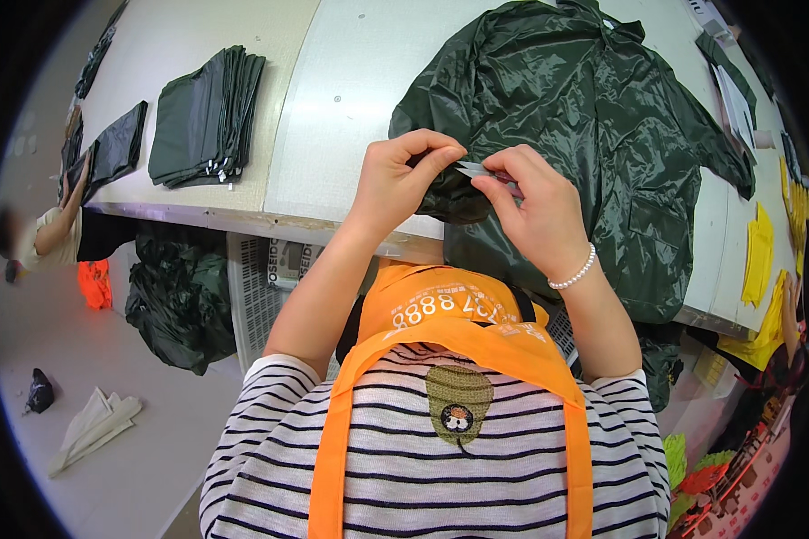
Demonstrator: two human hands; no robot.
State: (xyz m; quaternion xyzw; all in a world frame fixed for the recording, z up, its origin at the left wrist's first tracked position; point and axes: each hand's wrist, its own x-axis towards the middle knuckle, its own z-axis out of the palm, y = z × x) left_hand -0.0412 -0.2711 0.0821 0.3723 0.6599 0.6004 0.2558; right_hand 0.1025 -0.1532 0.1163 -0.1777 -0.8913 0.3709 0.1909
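Observation:
A dark green, shiny jacket (593, 135) lies spread on the table in front of me, its collar at the far side. My left hand (411, 178) is closed in a pinch on the end of the jacket's left-side sleeve (458, 199), which bunches up at the table's near edge. Close beside it, my right hand (539, 205) grips what look like small thread snips (473, 169). Their silver blades point at the pinched cloth, and the fingers cover most of the handle. The fingertips of both hands nearly meet.
A stack of folded dark green garments (208, 117) sits at the table's left. Yellow cloth pieces (758, 256) lie at the right edge. Below the table are a heap of dark green cloth (182, 296) and a grey crate (250, 296). Another person (52, 232) works at far left.

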